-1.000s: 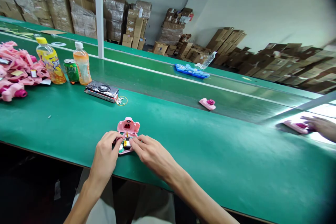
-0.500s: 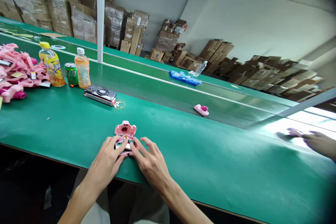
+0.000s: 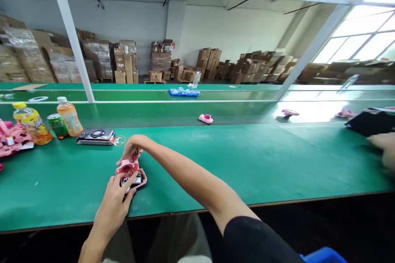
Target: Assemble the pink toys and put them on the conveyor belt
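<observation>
An opened pink toy camera (image 3: 143, 181) lies on the green bench near its front edge, with a circuit board and a white block showing inside. My left hand (image 3: 113, 199) grips its near left side, index finger resting over the inner parts and thumb at the near rim. Beyond it, my right hand (image 3: 134, 146) reaches over the top with curled fingers and holds the pink front cover (image 3: 127, 167), which is tilted up from the body. The right fingertips are partly hidden behind the cover.
To the left stand a yellow-capped bottle (image 3: 32, 125), a green can (image 3: 57, 126), an orange drink bottle (image 3: 69, 117) and a pile of pink shells (image 3: 14, 137). A stacked silver item (image 3: 96, 135) lies nearby. Another pink camera (image 3: 205, 118) sits on the belt. At right is a person's blurred arm (image 3: 384, 148).
My right hand has moved from the camera's right side to its far side and taken hold of the cover. My left hand stays on the body. The view has levelled and swung right.
</observation>
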Demonstrator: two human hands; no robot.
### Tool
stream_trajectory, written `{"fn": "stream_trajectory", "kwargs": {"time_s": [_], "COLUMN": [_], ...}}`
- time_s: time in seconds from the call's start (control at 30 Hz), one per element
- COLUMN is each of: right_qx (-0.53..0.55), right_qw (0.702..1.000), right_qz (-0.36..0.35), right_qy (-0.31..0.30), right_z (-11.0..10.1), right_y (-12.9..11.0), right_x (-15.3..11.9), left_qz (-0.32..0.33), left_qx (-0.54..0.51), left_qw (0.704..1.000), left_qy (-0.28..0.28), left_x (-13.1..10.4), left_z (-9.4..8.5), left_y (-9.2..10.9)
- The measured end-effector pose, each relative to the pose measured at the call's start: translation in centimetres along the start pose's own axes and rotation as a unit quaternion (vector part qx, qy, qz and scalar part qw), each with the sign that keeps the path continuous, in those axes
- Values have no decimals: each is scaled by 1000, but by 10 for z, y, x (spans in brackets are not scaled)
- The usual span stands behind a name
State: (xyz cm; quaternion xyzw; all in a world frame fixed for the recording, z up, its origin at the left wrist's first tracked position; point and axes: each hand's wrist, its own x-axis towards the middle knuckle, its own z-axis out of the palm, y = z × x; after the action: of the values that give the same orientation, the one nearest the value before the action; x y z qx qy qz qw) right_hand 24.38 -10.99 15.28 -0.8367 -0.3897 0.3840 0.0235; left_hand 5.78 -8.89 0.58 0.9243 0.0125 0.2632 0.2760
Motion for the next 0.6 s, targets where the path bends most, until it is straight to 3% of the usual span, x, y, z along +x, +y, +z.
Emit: {"fn": "stream_trajectory", "kwargs": {"time_s": [0.13,0.3,0.47,0.6], "right_qx": [-33,-2,6,-12], "right_qw": [997,971,931,911], "right_qz": [-64,-237,-352,-402], "right_qy": [-33,28,97,96], "right_z": [4,0,4,-1], "right_y": [6,20,13,0], "right_x": [-6,-26,-41,-49], "left_qz": [-102,-205,-253,-254], "left_qx": [-134,-330,-428,-508], "left_qw": [978,880,811,760], "left_qy": [123,274,309,316], "left_x": [-6,-6,5,18], "left_z": [-1,-9,-14,-21], "left_y": [1,11,12,7]}}
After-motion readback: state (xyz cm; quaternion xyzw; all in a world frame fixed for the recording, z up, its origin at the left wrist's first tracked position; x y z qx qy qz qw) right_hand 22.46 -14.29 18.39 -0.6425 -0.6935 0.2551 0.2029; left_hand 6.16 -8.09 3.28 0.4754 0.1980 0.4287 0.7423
